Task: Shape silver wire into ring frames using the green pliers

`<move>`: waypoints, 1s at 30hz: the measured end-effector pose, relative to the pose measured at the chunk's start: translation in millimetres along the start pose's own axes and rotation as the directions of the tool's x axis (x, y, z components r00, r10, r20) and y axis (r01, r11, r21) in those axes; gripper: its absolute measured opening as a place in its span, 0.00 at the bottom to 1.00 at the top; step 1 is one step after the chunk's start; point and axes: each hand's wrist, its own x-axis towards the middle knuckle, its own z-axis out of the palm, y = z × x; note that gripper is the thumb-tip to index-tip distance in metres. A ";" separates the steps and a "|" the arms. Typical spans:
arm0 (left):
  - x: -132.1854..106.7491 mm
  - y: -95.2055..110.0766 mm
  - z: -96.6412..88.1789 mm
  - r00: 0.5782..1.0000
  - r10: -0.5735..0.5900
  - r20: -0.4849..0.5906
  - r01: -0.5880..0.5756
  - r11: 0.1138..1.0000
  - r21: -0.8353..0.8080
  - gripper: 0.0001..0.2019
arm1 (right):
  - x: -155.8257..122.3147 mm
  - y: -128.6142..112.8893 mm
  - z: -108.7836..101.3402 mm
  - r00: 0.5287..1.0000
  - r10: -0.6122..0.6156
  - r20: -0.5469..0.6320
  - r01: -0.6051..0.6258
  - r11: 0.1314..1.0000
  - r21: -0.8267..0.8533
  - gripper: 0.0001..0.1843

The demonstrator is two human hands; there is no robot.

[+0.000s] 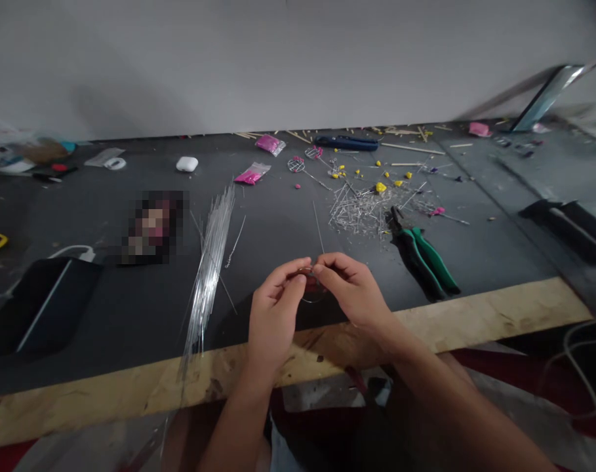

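Near the table's front edge my left hand (278, 305) and my right hand (349, 285) meet, thumbs and fingertips pinching a thin metal wire (318, 226). Part of the wire curves into a loop below the fingers, and a straight end points away from me. Fingertips hide the spot where the wire crosses. To the left lies a bundle of straight wires (209, 262), with a short twisted piece of wire (236, 242) beside it. Pliers with green and black handles (428, 262) rest to the right, close to a pile of short wire offcuts (354, 208).
Farther back are pink packets (252, 173), wire pieces with round grids (296, 164), yellow bits (381, 188), a dark blue tool (347, 143) and a white earbud case (187, 164). A black device with a cable (42, 301) sits left. A wooden strip (130, 390) edges the table.
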 end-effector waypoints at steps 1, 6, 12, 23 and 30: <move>0.5 -0.8 0.3 0.999 -0.043 0.002 0.043 0.995 -0.086 0.10 | 0.2 -0.3 -1.3 1.000 0.007 0.001 -0.007 1.000 -0.010 0.06; 3.2 -0.5 -1.4 0.995 -0.098 -0.006 0.096 0.988 -0.123 0.07 | 1.2 -1.5 -6.3 0.998 0.053 0.022 -0.053 0.999 -0.002 0.06; 3.8 6.2 -5.4 0.998 -0.059 -0.028 0.063 0.980 0.190 0.07 | 1.9 -1.2 -8.8 0.998 0.050 0.040 -0.047 0.997 -0.062 0.07; -1.1 4.6 -7.7 0.998 0.050 -0.028 -0.033 0.904 0.426 0.10 | -0.2 -5.5 -6.3 0.997 0.036 0.062 -0.029 0.992 -0.122 0.07; -2.3 4.4 -7.1 0.998 0.047 -0.036 -0.030 0.927 0.373 0.09 | -0.2 -4.0 -7.5 0.997 0.021 0.076 -0.008 0.986 -0.166 0.07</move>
